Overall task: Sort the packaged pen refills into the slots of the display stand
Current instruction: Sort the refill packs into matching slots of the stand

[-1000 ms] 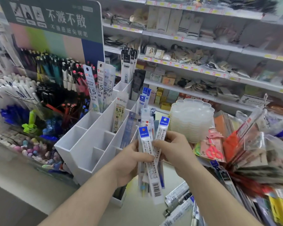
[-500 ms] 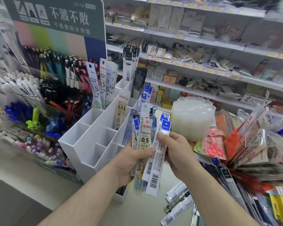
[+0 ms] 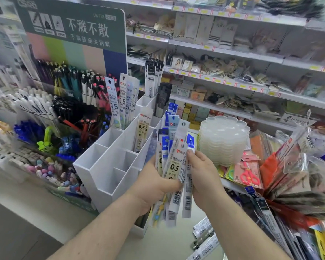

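Note:
My left hand point(image 3: 154, 182) grips a fanned bundle of packaged pen refills point(image 3: 174, 166), long clear sleeves with "0.5" labels and barcodes. My right hand point(image 3: 203, 175) holds the rightmost packets of that bundle, fingertips on a blue-topped sleeve point(image 3: 190, 142). Both hands are just right of the white display stand point(image 3: 105, 166), whose stepped slots rise toward the back. A "0.5" refill pack point(image 3: 143, 132) stands in a middle slot, several white packs point(image 3: 122, 100) in a slot behind it, and black packs point(image 3: 153, 77) in the rear slot. The front slots hold nothing.
A pen display point(image 3: 64, 87) with a green sign stands left of the stand. A stack of translucent trays point(image 3: 223, 139) sits to the right, with scissors packs point(image 3: 249, 173) and a fan of packaged goods beyond. Loose refill packs point(image 3: 204, 239) lie on the counter below my hands. Shelves fill the back.
The bundle has fanned out and risen slightly. My right hand slid up from the middle of a barcode-backed packet to the top of a blue-topped one. A "0.5" label now faces me.

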### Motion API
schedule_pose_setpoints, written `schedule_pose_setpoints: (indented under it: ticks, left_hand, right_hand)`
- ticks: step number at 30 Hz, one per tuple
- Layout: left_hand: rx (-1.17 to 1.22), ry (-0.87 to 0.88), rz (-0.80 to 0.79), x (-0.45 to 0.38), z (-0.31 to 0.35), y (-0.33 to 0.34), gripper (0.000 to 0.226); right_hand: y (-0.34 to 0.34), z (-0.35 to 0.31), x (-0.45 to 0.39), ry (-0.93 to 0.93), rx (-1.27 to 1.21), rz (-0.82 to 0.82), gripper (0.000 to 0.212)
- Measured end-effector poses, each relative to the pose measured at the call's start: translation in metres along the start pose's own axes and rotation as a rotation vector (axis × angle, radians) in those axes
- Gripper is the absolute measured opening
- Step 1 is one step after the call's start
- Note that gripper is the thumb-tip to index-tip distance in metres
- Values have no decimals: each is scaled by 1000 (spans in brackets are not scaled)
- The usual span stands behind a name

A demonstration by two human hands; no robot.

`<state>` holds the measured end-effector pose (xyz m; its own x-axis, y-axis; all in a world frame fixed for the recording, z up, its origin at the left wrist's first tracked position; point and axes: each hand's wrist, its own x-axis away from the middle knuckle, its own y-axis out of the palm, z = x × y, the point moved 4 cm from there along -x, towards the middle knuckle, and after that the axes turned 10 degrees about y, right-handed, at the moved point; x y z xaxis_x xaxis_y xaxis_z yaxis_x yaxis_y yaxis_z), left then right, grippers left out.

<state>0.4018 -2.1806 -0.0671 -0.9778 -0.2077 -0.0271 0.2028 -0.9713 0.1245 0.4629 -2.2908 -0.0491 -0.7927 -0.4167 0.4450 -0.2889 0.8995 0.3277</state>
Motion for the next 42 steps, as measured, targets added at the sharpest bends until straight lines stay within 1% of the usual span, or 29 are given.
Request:
schedule_pose_setpoints:
  ticks: [3,5,7,8,9,11,12,14,17,19,23,25,26,28,30,31,36,39,42]
  left_hand:
    - [29,17,-38,1,1,3,70]
    - [54,14,-49,2,2,0,65]
    - [38,-5,-37,3,3,-7,62]
    - [21,-24,-26,3,3,-11,64]
    - [1,-44,-20,3,3,-15,66]
    - [-63,-82,-39,3,5,-20,68]
    - [-88,-101,-58,4,6,-21,67]
    - [-72,-127,-100,5,7,-19,66]
    - [-3,-130,-138,8,10,-13,71]
    - [33,-117,-130,8,11,-12,73]
    - [-44,-95,-95,6,14,-14,80]
    - [-80,-86,-53,5,14,-16,81]
    - [-89,-76,-26,5,15,-17,80]
    - [-92,-52,27,5,17,-21,76]
    - [-91,-24,66,5,20,-27,66]
    - [-94,2,86,5,22,-31,60]
    - [-122,103,232,0,41,-55,44]
    - [-96,121,282,-8,45,-61,38]
    - [-80,117,284,-15,43,-62,34]
  right_hand:
    - [7,3,-2,28,16,-18,22]
    - [4,2,-6,13,30,49,20]
    - [-5,-3,-10,15,-51,120,16]
    - [-9,-5,-11,36,-124,113,15]
    - [-11,-8,-12,63,-189,79,21]
    - [-13,-12,-12,104,-250,-16,42]
    - [-13,-13,-12,106,-245,-52,49]
    - [-11,-12,-13,72,-173,-61,53]
    - [-3,-12,-13,-35,0,23,50]
    - [2,-13,-10,-104,99,100,38]
    - [4,-8,-2,-180,141,254,24]
    - [7,-6,1,-192,138,270,18]
    - [8,-6,1,-176,135,250,16]
    - [10,-8,-1,-91,154,170,16]
    - [7,-10,-6,-8,168,96,19]
    - [2,-14,-9,6,149,85,20]
    - [-30,-48,-32,-52,61,230,22]
    - [-32,-66,-50,-128,109,302,17]
    - [-24,-80,-71,-242,205,347,10]
